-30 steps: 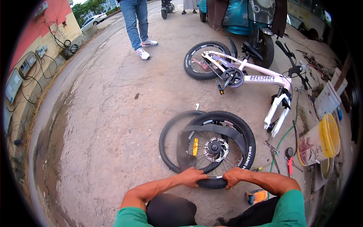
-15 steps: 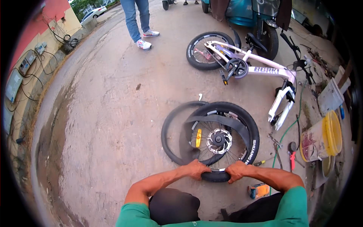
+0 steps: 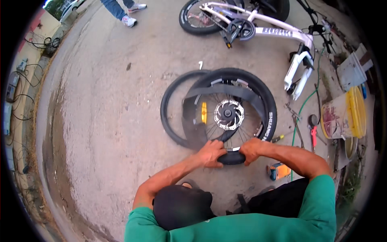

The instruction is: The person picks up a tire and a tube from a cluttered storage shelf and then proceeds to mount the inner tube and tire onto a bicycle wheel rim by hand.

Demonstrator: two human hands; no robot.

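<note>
Together, the left hand (image 3: 211,153) and right hand (image 3: 250,150) grip the thick black tyre (image 3: 232,158).

Left hand (image 3: 211,153) and right hand (image 3: 251,150) are curled, near each other.

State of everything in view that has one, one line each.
Bicycle tire, gripped at its near edge
Left hand, closed on the tire
Right hand, closed on the tire
Spoked wheel, brake disc facing up
Rubber strip, draped across the wheel
Black ring, partly under the wheel
Bicycle, on its side; fork wheelless
</note>
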